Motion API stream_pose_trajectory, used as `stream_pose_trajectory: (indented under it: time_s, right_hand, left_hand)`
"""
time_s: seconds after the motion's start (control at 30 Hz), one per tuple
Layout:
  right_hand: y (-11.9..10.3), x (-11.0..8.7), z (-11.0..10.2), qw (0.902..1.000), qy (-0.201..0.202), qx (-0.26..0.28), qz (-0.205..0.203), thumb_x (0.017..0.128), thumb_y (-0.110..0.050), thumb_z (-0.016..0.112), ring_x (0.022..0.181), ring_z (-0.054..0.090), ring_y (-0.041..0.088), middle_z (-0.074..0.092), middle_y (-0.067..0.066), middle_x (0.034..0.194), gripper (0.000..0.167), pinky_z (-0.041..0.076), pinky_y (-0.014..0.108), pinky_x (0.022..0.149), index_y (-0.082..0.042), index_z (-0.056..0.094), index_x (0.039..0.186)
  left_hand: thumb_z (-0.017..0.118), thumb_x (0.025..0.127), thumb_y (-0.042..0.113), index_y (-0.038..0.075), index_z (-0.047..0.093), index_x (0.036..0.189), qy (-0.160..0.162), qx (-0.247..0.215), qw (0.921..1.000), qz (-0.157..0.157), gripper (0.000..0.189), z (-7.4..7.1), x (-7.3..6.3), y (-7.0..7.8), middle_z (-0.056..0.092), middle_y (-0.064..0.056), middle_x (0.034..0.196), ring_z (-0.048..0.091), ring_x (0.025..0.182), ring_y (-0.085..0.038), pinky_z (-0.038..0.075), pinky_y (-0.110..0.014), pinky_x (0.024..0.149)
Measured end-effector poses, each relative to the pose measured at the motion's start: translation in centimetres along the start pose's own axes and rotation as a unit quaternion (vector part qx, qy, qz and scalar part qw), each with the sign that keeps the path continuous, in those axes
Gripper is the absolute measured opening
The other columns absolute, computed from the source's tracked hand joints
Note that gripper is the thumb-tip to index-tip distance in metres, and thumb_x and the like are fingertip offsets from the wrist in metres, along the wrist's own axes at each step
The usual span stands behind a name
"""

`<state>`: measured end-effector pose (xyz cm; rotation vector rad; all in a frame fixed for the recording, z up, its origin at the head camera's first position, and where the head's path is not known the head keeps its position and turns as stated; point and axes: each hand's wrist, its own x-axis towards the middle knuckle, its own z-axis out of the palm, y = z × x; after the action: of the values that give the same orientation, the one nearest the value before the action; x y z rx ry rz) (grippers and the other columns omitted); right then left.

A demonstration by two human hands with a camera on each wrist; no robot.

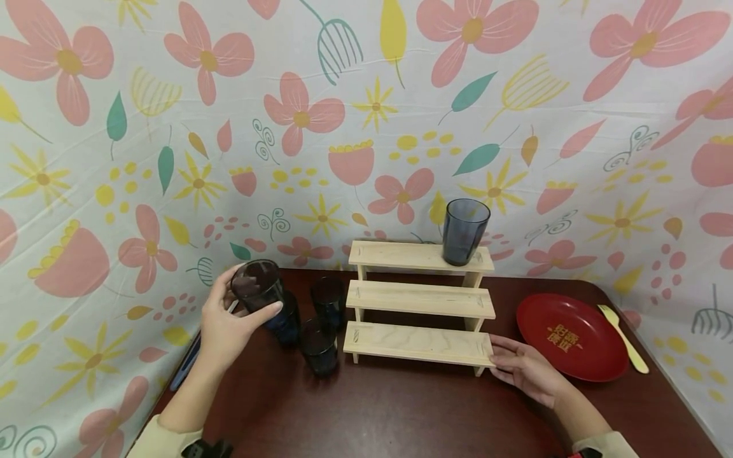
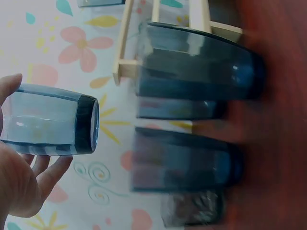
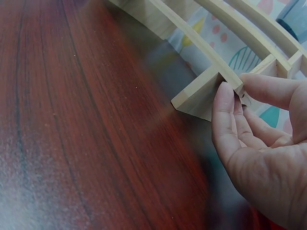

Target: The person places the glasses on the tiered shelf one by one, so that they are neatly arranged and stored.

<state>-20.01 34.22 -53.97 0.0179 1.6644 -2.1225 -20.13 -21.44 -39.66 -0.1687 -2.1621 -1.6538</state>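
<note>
In the head view my left hand (image 1: pixel 224 331) grips a dark blue drinking glass (image 1: pixel 258 284), thumb on one side and fingers round the other. The left wrist view shows that glass (image 2: pixel 45 120) lifted off the table, its base apart from the surface. Several like glasses (image 1: pixel 319 348) stand below and to its right. My right hand (image 1: pixel 528 371) pinches the right end of the lowest step of a three-step wooden stand (image 1: pixel 420 340), thumb and fingertips on the board's end (image 3: pixel 230 79). One blue glass (image 1: pixel 466 232) stands upright on the right of the top step.
A red plate (image 1: pixel 572 337) with gold characters lies right of the stand, a yellow knife (image 1: pixel 624 340) beside it. Something blue (image 1: pixel 186 362) lies at the table's left edge. A flowered cloth (image 1: pixel 366 127) hangs behind the dark brown table (image 1: pixel 389 413).
</note>
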Motion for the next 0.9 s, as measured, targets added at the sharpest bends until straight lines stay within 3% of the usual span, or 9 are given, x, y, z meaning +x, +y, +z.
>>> stream_pose_trajectory:
  time_s: [0.33,0.57,0.9]
  right_hand:
    - [-0.1,-0.1,0.2,1.0,-0.002,0.003,0.0,0.105,-0.002,0.057,0.111,0.066,0.016,0.064,-0.002,0.127,0.072,0.056,0.036,0.094,0.007,0.014,0.161]
    - [-0.1,-0.1,0.2,1.0,-0.002,0.0,0.003,0.105,-0.002,0.057,0.111,0.066,0.016,0.064,-0.002,0.128,0.073,0.056,0.036,0.095,0.007,0.012,0.161]
    - [-0.1,0.0,0.1,1.0,0.0,0.0,0.002,0.105,-0.002,0.058,0.111,0.066,0.016,0.064,-0.001,0.128,0.075,0.056,0.036,0.094,0.008,0.01,0.161]
  left_hand:
    - [0.092,0.082,0.018,0.024,0.044,0.156,-0.051,-0.004,0.9982,0.032,0.089,4.3,4.1,1.9,0.054,-0.006,0.138,0.06,0.112,-0.022,0.054,-0.025,0.086]
    - [0.093,0.08,0.02,0.02,0.047,0.154,-0.085,-0.04,0.9928,0.074,0.088,8.6,6.8,2.8,0.054,-0.008,0.134,0.061,0.113,-0.026,0.053,-0.049,0.095]
    - [0.094,0.079,0.034,0.03,0.05,0.151,-0.12,-0.023,0.9904,0.063,0.085,14.5,9.4,3.9,0.057,-0.003,0.129,0.058,0.115,-0.024,0.057,-0.045,0.088]
